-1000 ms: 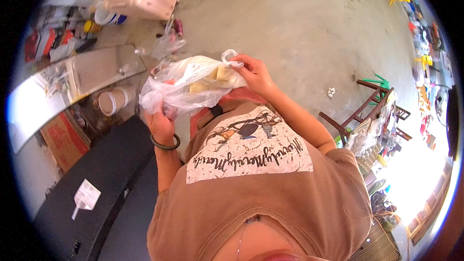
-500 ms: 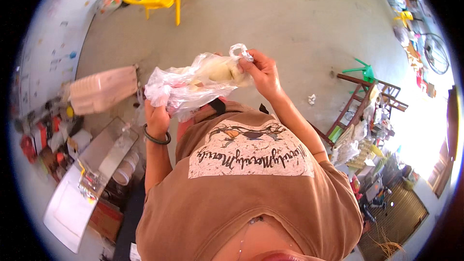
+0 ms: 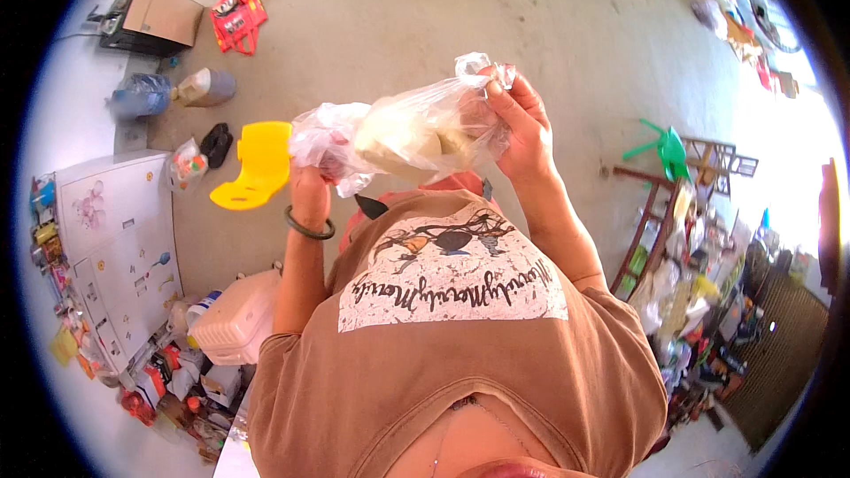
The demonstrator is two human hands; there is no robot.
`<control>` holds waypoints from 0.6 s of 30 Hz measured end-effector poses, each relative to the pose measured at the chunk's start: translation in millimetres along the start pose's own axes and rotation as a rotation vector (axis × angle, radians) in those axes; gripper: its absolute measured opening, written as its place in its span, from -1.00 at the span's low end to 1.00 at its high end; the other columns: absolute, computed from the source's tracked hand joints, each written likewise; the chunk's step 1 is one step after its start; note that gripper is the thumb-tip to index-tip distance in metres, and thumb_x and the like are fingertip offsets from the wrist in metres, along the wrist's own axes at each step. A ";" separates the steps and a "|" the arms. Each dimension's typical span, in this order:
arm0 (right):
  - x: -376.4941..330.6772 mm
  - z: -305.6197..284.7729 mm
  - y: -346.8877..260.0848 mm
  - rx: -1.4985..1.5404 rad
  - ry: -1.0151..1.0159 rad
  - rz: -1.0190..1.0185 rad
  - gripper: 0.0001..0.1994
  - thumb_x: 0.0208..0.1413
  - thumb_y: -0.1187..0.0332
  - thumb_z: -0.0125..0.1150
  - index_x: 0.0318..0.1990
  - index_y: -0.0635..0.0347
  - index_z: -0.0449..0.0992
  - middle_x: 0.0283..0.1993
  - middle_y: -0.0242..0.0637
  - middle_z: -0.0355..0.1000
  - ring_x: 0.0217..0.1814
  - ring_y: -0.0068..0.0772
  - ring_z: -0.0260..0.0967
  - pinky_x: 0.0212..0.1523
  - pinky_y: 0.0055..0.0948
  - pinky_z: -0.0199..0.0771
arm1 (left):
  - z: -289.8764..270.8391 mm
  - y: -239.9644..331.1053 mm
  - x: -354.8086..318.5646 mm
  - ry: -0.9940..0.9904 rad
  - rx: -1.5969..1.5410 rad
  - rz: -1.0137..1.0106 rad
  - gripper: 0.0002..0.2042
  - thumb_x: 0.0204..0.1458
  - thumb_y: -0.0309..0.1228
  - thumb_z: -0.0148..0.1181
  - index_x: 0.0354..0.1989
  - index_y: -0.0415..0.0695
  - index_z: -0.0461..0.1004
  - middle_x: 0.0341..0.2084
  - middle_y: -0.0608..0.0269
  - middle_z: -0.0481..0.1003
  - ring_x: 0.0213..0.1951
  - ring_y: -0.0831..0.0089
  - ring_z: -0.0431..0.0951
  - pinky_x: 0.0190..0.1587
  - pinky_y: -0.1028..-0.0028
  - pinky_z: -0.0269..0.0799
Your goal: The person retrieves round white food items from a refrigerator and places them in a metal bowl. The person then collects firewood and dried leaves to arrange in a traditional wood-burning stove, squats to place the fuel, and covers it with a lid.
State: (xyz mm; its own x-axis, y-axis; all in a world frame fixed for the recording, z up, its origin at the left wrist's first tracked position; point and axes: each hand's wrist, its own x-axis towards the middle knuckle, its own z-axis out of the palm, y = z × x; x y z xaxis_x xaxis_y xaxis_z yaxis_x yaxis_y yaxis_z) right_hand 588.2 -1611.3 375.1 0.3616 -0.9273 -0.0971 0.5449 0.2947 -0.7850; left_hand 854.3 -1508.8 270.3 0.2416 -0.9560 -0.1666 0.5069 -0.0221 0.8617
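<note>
A thin, clear-white plastic bag (image 3: 482,119) is stretched between my two hands in front of my chest. Pale yellow, chunky pieces (image 3: 398,142) show through it; their exact kind cannot be made out. My left hand (image 3: 312,195), with a dark bracelet on its wrist, is closed on the bunched left end, and the plastic covers most of its fingers. At the other end, my right hand (image 3: 524,128) pinches the bag's upper corner by its handle loop, thumb against fingers.
A yellow chair (image 3: 257,164) stands left of the bag, near a white cabinet (image 3: 124,248) and a pink plastic box (image 3: 235,319). Farther off lie a red bag (image 3: 237,22) and a cardboard-coloured box (image 3: 164,13). On the right are a green stool (image 3: 668,150) and a wooden frame (image 3: 651,230).
My view has turned left: the yellow chair and pink box sit lower in it, and the white cabinet shows more. The bag has shifted right and is stretched more, with both hands still gripping it.
</note>
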 end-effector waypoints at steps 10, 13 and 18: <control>483.9 89.9 -41.7 0.203 -0.151 0.360 -0.88 0.35 0.37 0.01 -0.13 0.21 0.43 -0.47 -0.47 0.29 -0.45 -0.58 0.26 -0.46 -0.55 0.32 | 60.3 89.8 416.3 -0.060 -0.400 0.061 -0.14 0.11 0.28 0.04 0.42 -0.10 0.07 0.30 0.22 0.27 0.31 0.27 0.28 0.36 0.15 0.16; 618.8 123.2 -26.2 0.068 -0.042 0.320 -0.89 0.35 0.38 0.00 -0.13 0.20 0.42 -0.48 -0.48 0.27 -0.45 -0.57 0.26 -0.45 -0.55 0.31 | 25.8 105.5 544.6 -0.168 -0.486 0.066 0.09 -0.08 0.47 0.06 0.42 -0.20 0.04 0.33 0.19 0.22 0.33 0.27 0.25 0.36 0.17 0.16; 820.7 187.1 -17.4 -0.064 0.077 0.214 -0.90 0.33 0.42 0.04 -0.12 0.23 0.44 -0.45 -0.48 0.32 -0.41 -0.63 0.26 -0.39 -0.56 0.33 | -5.1 168.9 761.9 -0.135 -0.388 0.078 -0.04 -0.03 0.28 0.21 0.35 -0.24 0.10 0.23 0.15 0.30 0.23 0.31 0.34 0.27 0.22 0.29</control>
State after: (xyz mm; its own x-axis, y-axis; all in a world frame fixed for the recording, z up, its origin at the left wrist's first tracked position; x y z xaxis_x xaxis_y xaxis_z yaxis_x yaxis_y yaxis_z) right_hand 1016.9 -2334.3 423.6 0.4035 -0.8609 -0.3100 0.4118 0.4734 -0.7786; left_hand 1128.2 -2239.4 286.5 0.1940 -0.9808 -0.0210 0.7719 0.1394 0.6202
